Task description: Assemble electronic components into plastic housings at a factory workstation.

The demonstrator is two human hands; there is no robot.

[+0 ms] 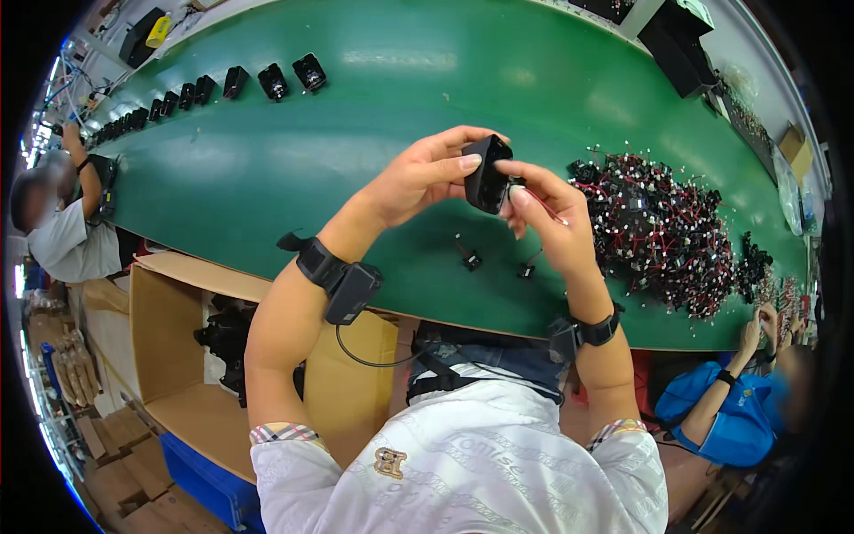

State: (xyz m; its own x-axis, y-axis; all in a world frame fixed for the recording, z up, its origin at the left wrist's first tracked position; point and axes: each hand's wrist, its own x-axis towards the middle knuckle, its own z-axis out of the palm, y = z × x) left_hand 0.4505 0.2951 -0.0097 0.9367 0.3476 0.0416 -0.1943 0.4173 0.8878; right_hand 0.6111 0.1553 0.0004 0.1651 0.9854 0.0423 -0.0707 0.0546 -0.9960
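Note:
Over the green table, my left hand point(422, 176) grips a black plastic housing point(485, 185), thumb on its near side and fingers behind. The housing is tilted, its hollow side toward the right. My right hand point(562, 214) is closed at that opening, pinching a small part with thin red and dark wires point(552, 212). Fingers cover most of the part, so I cannot tell how far inside it sits. Two small black wired parts, one on the left point(471, 260) and one on the right point(527, 270), lie on the table below my hands.
A large heap of red-and-black wired parts point(658, 233) spreads to the right. Black housings point(310, 73) line the far left. An open cardboard box point(165, 334) holding black pieces stands below the table edge, near a blue crate point(209, 485). Co-workers sit at both ends.

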